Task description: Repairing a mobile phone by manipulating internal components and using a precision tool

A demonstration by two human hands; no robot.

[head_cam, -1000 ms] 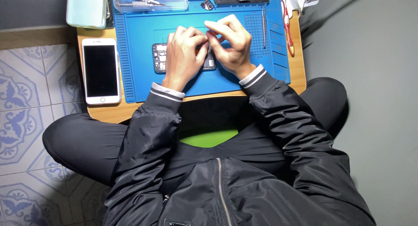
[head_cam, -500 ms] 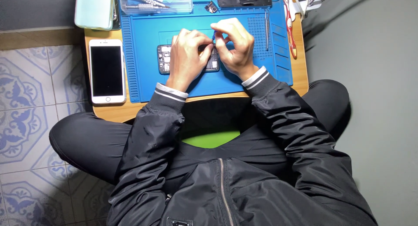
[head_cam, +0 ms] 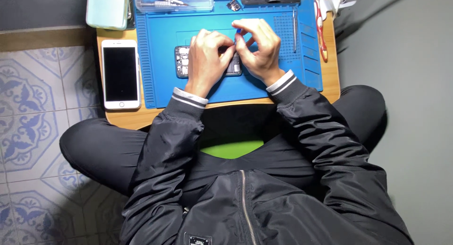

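Both hands over opened phone on blue mat.
Left hand (head_cam: 206,61) rests on opened phone (head_cam: 181,62); right hand (head_cam: 258,49) grip pinches something small, unclear; white phone (head_cam: 121,74) at 9 o'clock.

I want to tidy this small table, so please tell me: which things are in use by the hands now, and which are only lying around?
In use:
- left hand and right hand, both over the opened phone
- blue mat under it

Lying about:
- white phone, screen dark
- clear box of tools
- pale green case
- red-handled tool
- thin metal tool
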